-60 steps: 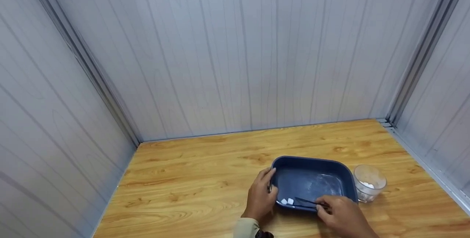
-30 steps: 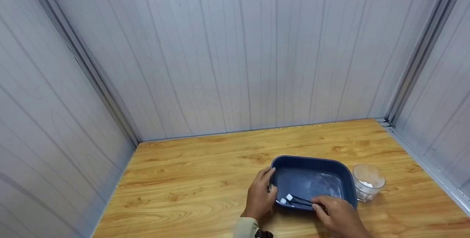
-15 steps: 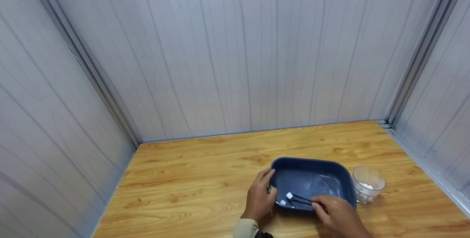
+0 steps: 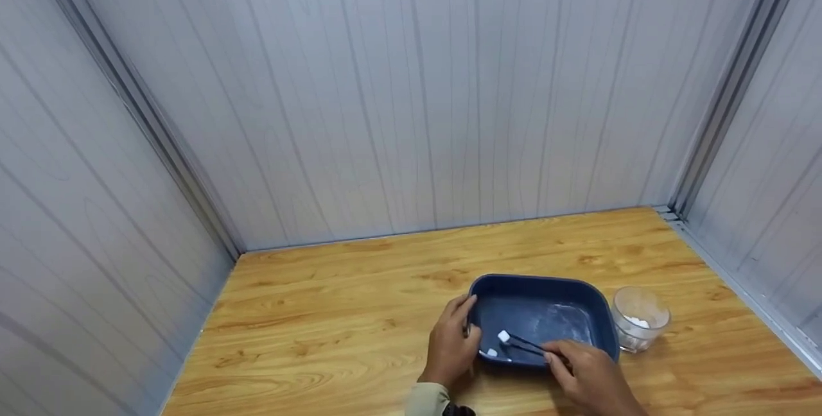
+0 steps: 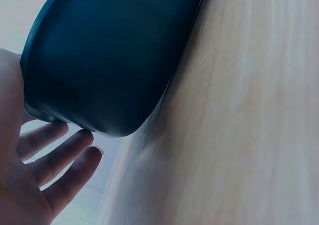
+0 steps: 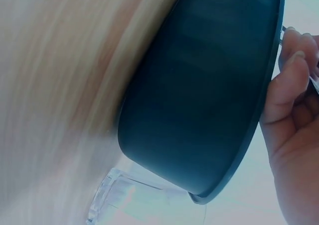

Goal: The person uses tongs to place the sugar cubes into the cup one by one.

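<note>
My left hand (image 4: 451,343) holds the left end of a dark blue rectangular dish (image 4: 539,282), thumb near the rim. In the left wrist view, several fingers (image 5: 72,177) reach the dish's edge. My right hand (image 4: 587,371) pinches black tweezers (image 4: 528,343) low over the dish's near side. Between the tweezer tips is a small white cube (image 4: 503,336). A second white cube (image 4: 492,352) lies in the dish's near left corner. In the right wrist view, the right thumb is against the rim and the dish wall (image 6: 199,85) hides most of the tweezers.
A clear glass (image 4: 641,320) with white pieces in it stands close to the dish's right end. The wood-grain table (image 4: 308,326) extends left of the dish. Pale panel walls (image 4: 398,95) close in the back and both sides.
The two cubes lay side by side in the near left corner; the tweezers have closed on one and raised it slightly away from the other. My left hand keeps its place on the dish.
</note>
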Available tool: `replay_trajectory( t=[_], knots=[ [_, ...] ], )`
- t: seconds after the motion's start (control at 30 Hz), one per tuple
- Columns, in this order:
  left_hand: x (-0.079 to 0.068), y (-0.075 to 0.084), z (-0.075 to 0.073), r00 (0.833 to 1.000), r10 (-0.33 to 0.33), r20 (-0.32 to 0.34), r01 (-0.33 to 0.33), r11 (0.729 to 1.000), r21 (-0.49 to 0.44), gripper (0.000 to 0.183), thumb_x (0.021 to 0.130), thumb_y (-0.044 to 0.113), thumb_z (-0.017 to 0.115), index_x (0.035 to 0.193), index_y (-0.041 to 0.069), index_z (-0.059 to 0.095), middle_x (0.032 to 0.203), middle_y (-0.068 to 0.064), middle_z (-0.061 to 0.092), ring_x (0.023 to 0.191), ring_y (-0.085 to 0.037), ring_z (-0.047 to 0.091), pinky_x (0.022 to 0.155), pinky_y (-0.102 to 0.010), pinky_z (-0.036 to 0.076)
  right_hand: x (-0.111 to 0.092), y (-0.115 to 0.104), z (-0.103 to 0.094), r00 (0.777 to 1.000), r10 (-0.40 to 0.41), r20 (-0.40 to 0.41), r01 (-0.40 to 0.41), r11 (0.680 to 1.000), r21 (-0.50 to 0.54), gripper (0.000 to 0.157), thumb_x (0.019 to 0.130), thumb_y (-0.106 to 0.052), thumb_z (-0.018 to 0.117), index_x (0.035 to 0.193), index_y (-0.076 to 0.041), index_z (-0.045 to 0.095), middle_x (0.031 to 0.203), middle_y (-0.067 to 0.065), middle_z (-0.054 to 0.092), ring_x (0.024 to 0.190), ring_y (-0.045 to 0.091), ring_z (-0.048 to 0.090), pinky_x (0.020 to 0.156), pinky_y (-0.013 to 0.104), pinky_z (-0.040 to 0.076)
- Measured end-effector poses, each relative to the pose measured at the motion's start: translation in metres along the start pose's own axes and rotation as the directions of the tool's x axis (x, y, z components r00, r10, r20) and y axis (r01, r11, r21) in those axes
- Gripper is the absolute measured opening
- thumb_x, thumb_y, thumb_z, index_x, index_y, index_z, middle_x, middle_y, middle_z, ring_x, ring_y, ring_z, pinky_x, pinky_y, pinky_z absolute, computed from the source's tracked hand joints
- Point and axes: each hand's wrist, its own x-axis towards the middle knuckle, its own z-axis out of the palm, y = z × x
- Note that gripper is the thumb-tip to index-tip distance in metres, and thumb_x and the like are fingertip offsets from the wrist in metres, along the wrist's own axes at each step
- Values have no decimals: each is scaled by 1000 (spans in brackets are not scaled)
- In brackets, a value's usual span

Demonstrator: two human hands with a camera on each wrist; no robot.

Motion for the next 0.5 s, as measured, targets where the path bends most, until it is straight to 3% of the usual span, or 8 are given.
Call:
replay_trajectory(
  t=[0.27,0.5],
  knots=[
    [1,1,0,999,-36,19,36,999,-2,51,77,5,60,127,15,58,126,3,53,100,-4,52,79,-28,47,-1,7,-2,985,-117,-127,121,992,25,26,66,2,74,90,-9,71,78,-7,65,63,0,51,55,16,42],
    [1,2,0,999,-44,15,45,999,-12,51,76,4,60,126,14,59,125,2,54,102,-5,53,82,-29,47,-1,8,-7,985,-111,-129,109,994,-25,25,67,-1,74,89,-11,71,82,-8,66,69,2,57,60,18,45]
  ],
)
